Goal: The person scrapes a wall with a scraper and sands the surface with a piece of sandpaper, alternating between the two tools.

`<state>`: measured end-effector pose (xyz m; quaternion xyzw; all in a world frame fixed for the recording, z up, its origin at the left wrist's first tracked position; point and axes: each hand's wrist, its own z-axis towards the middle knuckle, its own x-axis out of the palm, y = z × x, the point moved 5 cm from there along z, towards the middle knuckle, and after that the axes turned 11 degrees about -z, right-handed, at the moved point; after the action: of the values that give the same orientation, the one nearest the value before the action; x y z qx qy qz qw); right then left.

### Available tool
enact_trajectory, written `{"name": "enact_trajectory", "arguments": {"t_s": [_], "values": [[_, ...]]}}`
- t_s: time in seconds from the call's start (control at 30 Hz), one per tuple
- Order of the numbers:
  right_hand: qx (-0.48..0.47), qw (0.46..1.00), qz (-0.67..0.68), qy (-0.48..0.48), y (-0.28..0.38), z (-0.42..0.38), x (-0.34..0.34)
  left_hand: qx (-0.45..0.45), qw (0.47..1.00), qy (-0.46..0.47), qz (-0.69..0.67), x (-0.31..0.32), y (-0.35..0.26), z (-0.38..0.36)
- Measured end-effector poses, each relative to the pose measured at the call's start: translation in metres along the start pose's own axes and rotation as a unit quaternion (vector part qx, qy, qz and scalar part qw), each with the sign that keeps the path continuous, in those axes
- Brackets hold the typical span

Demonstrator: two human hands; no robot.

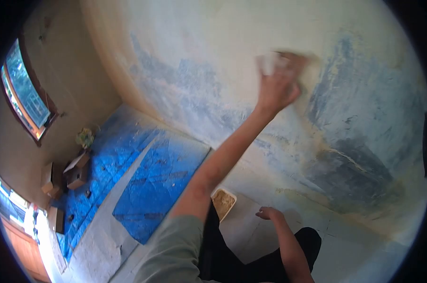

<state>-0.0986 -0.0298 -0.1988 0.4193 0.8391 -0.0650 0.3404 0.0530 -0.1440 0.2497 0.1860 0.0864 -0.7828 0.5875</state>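
My left hand is raised against the patchy painted wall, its arm stretched up from the lower left. Motion smears its fingers, which seem bent around something pale and brownish that I cannot make out. Low down, my right hand hangs in front of my dark-clothed knee, away from the wall. Its fingers are curled in, and no held thing shows. Between my arms, on the floor, a white rectangular tub contains a tan, crumbly material; my left arm and leg cover part of it.
A blue tarp and a greyish sheet cover the floor at left. Several cardboard boxes stand by the side wall, below a window. Grey-blue patches and a crack mark the wall at right.
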Motion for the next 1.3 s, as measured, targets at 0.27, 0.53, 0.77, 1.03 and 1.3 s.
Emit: {"name": "enact_trajectory", "arguments": {"t_s": [0.27,0.53,0.77,1.03,1.3], "values": [[-0.005,1.000,0.011,-0.007,-0.003,-0.001,-0.002,0.171,0.979,0.027,0.107,0.008,-0.044,0.016],[-0.006,1.000,0.018,0.019,-0.006,0.001,-0.002,0.152,0.986,0.070,0.010,0.026,-0.077,-0.009],[-0.009,0.999,0.041,-0.009,-0.006,0.010,0.003,0.036,0.996,0.057,-0.056,0.005,-0.091,-0.011],[0.006,0.999,0.031,-0.022,0.000,-0.006,-0.007,0.008,0.999,0.048,-0.011,-0.007,-0.080,0.008],[-0.004,0.999,0.043,-0.027,0.005,-0.018,-0.013,-0.005,0.993,0.020,-0.112,0.004,-0.093,0.016]]}}
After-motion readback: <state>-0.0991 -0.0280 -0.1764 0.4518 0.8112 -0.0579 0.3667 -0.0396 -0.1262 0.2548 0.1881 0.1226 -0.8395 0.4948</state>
